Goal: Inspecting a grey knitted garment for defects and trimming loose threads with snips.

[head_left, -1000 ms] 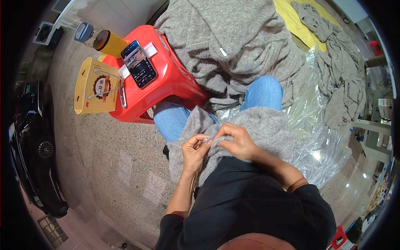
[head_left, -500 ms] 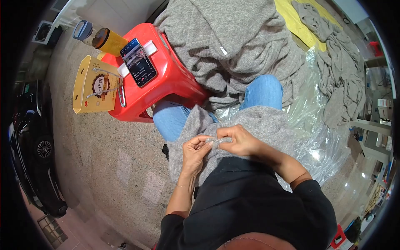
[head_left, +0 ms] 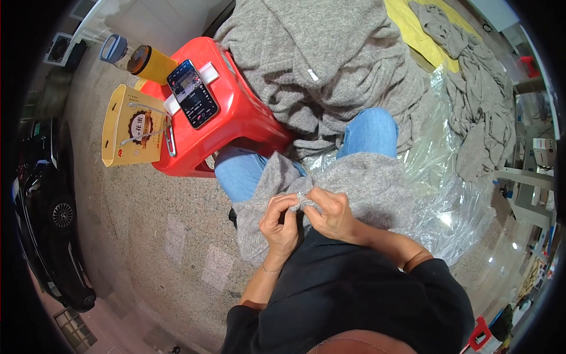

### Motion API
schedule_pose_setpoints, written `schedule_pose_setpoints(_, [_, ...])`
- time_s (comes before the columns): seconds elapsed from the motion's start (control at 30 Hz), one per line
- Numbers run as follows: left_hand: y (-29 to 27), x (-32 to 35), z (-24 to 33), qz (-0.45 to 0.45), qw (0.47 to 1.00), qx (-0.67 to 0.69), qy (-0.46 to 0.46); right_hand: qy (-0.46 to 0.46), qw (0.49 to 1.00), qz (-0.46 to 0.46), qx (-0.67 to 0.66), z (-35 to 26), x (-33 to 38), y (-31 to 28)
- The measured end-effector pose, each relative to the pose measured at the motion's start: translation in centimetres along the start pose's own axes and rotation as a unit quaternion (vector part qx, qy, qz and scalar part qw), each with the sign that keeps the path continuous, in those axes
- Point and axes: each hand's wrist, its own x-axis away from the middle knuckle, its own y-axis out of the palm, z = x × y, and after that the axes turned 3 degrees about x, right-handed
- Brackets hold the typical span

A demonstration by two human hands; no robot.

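Across my lap lies a grey knitted garment [head_left: 371,183], draped over both jeans-clad knees. My left hand [head_left: 279,221] pinches an edge of the knit between thumb and fingers. Close against it, my right hand [head_left: 329,213] grips the same edge, its fingers curled over. A small bunched bit of the fabric shows between the two hands. Whether anything tiny, such as a needle, is held there cannot be made out.
On the left, a red plastic stool [head_left: 236,112] bears a phone [head_left: 193,94], a yellow-sleeved bottle [head_left: 154,64] and small scissors-like snips [head_left: 170,138]. A yellow paper box [head_left: 132,127] hangs at its side. Grey knitwear [head_left: 330,53] is heaped ahead; clear plastic sheeting [head_left: 448,206] lies right.
My hands have turned at the wrists and drawn closer together, with the right one slightly lower. The knit between them is now more bunched. The view has shifted slightly.
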Motion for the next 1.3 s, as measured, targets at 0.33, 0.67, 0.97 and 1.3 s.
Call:
schedule_pose_setpoints(0.33, [-0.2,-0.2,0.2,-0.058,0.997,-0.051,0.003,-0.156,0.980,0.057,0.109,0.6,0.2,0.2])
schedule_pose_setpoints(0.67, [-1.0,-0.6,-0.9,-0.013,1.000,0.009,0.020,-0.013,0.995,-0.094,-0.023,1.2,-0.8,-1.4])
schedule_pose_setpoints(0.97, [0.6,0.4,-0.2,0.018,0.993,-0.039,-0.111,-0.066,0.994,0.055,0.072,1.3,-0.6,-0.2])
schedule_pose_setpoints(1.3, [-8.6,-2.9,-0.3,-0.068,0.932,0.049,-0.352,0.039,0.994,-0.100,0.006,4.7,-1.9,-6.2])
